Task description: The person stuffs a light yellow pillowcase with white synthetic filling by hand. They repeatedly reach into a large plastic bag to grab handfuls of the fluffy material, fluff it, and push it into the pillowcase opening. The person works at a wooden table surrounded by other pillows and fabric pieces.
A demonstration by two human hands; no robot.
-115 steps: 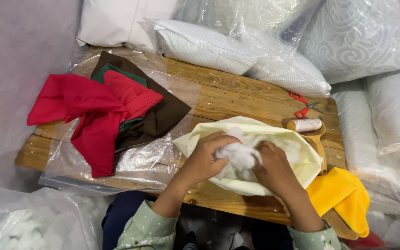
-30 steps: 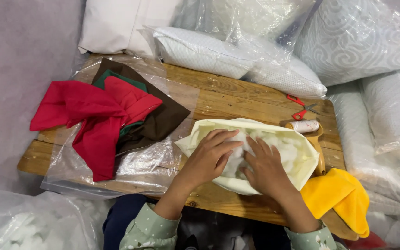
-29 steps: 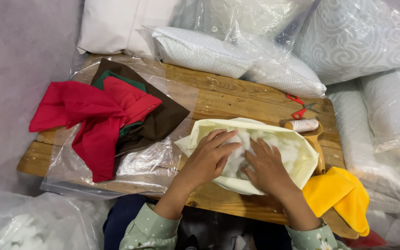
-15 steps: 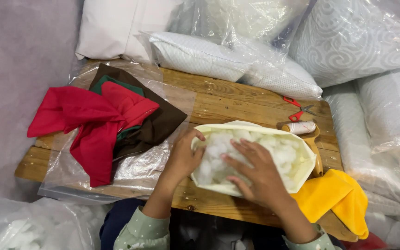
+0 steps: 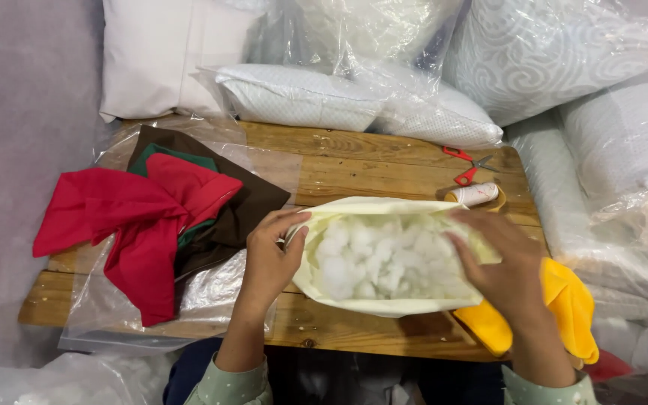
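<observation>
Pale cream cushion cover [image 5: 384, 304] lies centre of the wooden table [image 5: 369, 161], mouth gaping, lumpy white stuffing [image 5: 384, 259] bulging inside. Left hand [image 5: 271, 259] pinches the cover's rim at nine o'clock; right hand [image 5: 500, 266] lies spread over the three o'clock edge, fingers loose, hiding that rim. Yellow cloth [image 5: 564, 307] at four o'clock is partly covered by the wrist; red cloth [image 5: 136, 217] at nine

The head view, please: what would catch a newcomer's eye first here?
The cream cushion cover at the table's near edge, gaping open and full of white stuffing, with the left hand and right hand at its two ends. Next, the red cloth on the left.
</observation>
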